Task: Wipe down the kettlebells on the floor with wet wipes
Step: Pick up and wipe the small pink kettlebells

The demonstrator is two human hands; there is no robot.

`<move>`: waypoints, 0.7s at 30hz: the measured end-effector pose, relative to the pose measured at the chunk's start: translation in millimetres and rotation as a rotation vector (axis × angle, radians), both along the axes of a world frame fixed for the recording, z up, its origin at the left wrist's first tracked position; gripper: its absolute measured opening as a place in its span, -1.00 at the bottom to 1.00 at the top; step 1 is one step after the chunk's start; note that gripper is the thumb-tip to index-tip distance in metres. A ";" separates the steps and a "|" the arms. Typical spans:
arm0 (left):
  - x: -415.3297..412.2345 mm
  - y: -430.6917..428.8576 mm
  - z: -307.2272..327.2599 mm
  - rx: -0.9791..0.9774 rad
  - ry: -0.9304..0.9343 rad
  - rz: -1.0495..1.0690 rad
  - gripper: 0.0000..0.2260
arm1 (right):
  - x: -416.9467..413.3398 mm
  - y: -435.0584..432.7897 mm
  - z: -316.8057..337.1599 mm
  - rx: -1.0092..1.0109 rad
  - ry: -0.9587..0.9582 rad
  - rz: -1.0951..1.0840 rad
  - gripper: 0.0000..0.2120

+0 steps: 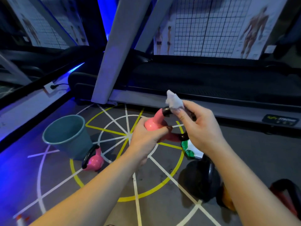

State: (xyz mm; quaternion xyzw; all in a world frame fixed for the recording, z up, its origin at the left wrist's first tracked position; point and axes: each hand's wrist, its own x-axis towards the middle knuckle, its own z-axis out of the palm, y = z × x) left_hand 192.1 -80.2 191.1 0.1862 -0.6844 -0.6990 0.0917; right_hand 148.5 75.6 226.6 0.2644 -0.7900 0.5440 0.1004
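My left hand (146, 141) grips a small pink kettlebell (154, 122) by its body and holds it up off the floor. Its black handle (167, 111) points up and to the right. My right hand (200, 128) pinches a crumpled white wet wipe (174, 100) against that handle. A second pink kettlebell (95, 161) with a black handle lies on the floor beside the bucket. A large black kettlebell (200, 175) stands at the lower right. An orange one (227, 199) and a red one (283, 194) sit beyond it, partly hidden by my right forearm.
A grey-green bucket (68, 136) stands tilted on the floor at the left. A green and white wipes packet (190, 148) lies under my right wrist. A treadmill (195, 82) with a slanted upright runs across the back. The floor has yellow and white marking lines.
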 end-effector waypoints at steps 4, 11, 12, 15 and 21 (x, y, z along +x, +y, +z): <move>9.9 4.6 15.5 -0.532 0.007 0.065 -0.52 | 2.2 -10.3 -19.2 0.283 0.213 -0.025 -0.78; 10.2 -4.0 24.8 -0.873 0.024 0.102 -0.36 | 9.7 -2.8 -13.5 0.422 0.361 -0.313 -0.60; 9.7 -8.3 25.6 -0.920 0.036 0.115 -0.35 | 9.5 -1.3 -13.9 0.440 0.365 -0.344 -0.60; 7.8 -17.6 30.1 -1.009 0.057 0.161 -0.33 | 18.7 -11.0 -20.4 0.528 0.375 -0.316 -0.47; 4.7 -19.3 34.1 -1.064 0.070 0.159 -0.38 | 46.6 -42.7 -25.8 0.457 0.297 -0.221 -0.53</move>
